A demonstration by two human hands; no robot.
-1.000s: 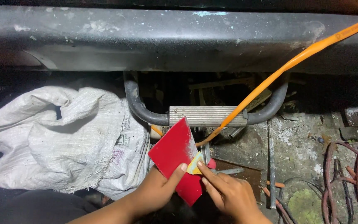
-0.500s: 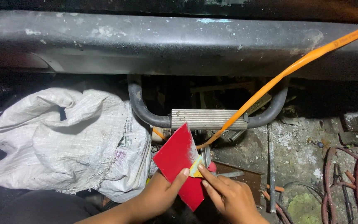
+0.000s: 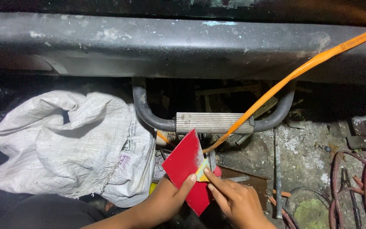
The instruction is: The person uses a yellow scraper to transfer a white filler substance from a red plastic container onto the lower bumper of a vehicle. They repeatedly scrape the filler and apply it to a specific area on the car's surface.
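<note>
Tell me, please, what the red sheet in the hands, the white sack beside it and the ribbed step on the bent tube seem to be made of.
Red sheet: likely stiff plastic, smooth and glossy; straight edges, no sag.
White sack: woven plastic fabric, matt; fine weave, soft creases.
Ribbed step: probably bare metal, dull grey with parallel grooves, on a dark bent tube.

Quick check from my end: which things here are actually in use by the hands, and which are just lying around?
In use:
left hand holding red card
right hand, fingers on yellow blob at the card's edge

Lying about:
white sack
orange hose
ribbed footstep
dark cables
</note>
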